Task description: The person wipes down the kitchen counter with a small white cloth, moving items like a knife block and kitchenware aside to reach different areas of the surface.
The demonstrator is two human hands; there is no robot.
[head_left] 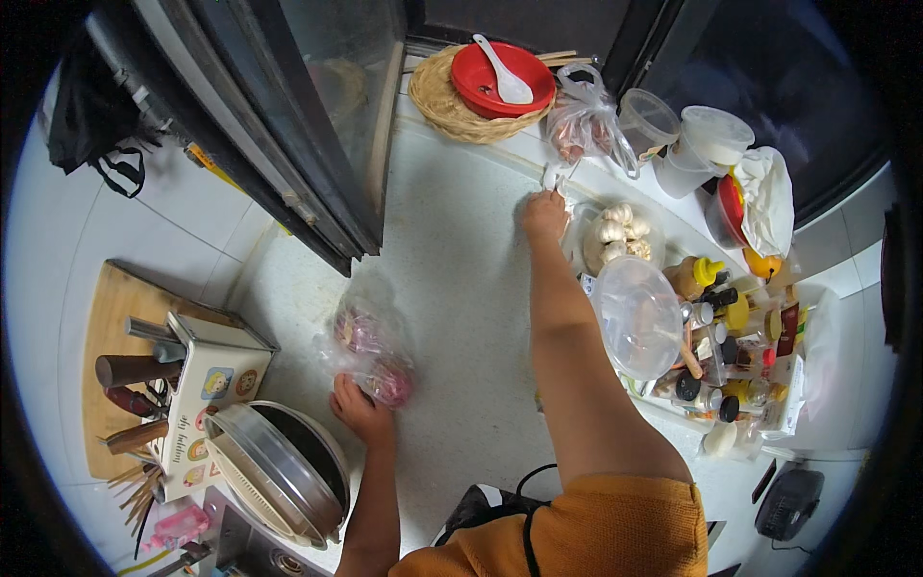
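Note:
My left hand (pixel 361 408) is at the near end of a clear plastic bag (pixel 366 296) on the grey-white counter, its fingers curled against the plastic. Purple-red bulbs that look like red onions (pixel 361 334) show through the bag. Farther off and to the right, my right hand (pixel 545 215) is closed at the counter's back edge. A crumpled white piece, paper or thin plastic (pixel 555 177), sticks out beyond its fingers; the grip itself is partly hidden. Garlic bulbs (pixel 615 231) lie in a clear container right beside that hand.
Behind stand a red bowl (pixel 468 79) with a white spoon (pixel 507 79) on a woven tray (pixel 430 91), a knotted bag (pixel 584 115) and plastic tubs (pixel 680 173). A clear bowl (pixel 636 317) and several seasoning bottles crowd the right. Left are a knife block (pixel 207 399), pots (pixel 284 462) and a glass door (pixel 327 125).

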